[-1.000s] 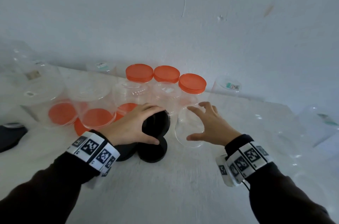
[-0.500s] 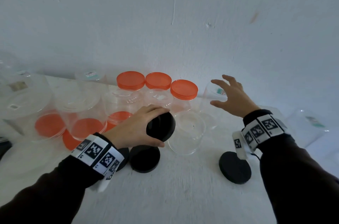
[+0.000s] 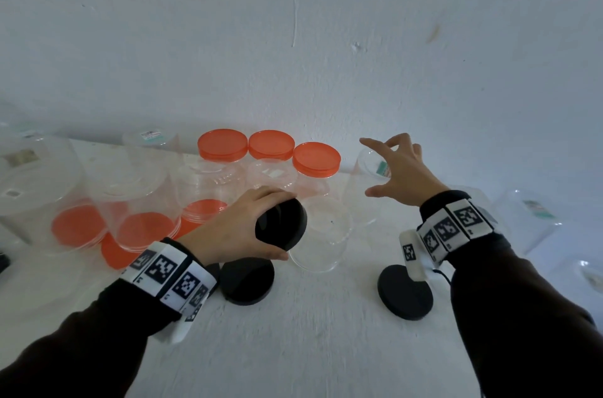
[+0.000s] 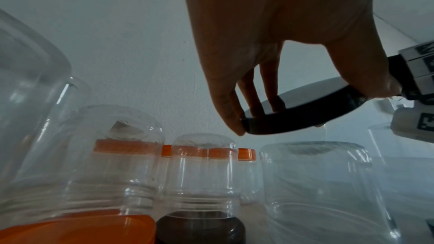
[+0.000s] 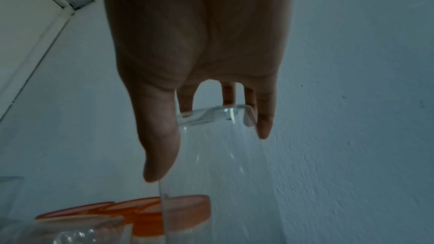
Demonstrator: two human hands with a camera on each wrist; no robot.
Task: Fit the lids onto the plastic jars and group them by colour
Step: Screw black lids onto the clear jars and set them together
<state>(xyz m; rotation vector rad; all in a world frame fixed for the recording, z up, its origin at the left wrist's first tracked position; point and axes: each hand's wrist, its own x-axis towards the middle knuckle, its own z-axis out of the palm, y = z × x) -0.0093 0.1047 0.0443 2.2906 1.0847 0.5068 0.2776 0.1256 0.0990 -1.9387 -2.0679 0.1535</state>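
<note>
Surface: white table (image 3: 293, 348) (pale wall behind).
Left hand (image 3: 235, 231): pinching black lid (image 3: 281, 224), frame centre.
Right hand (image 3: 399, 171): fingers spread over clear jar (image 3: 368, 189), right of centre.

Centre frame: left hand (image 3: 233, 231) grips black lid (image 3: 281, 224), tilted, beside an inverted clear jar (image 3: 321, 236). Right hand (image 3: 399, 171), fingers (image 3: 370, 142) spread, over another clear jar (image 3: 367, 189). Two black lids (image 3: 247, 280) (image 3: 404, 291) on white bench (image 3: 310, 342). Three orange-lidded jars (image 3: 269, 153) behind.
</note>
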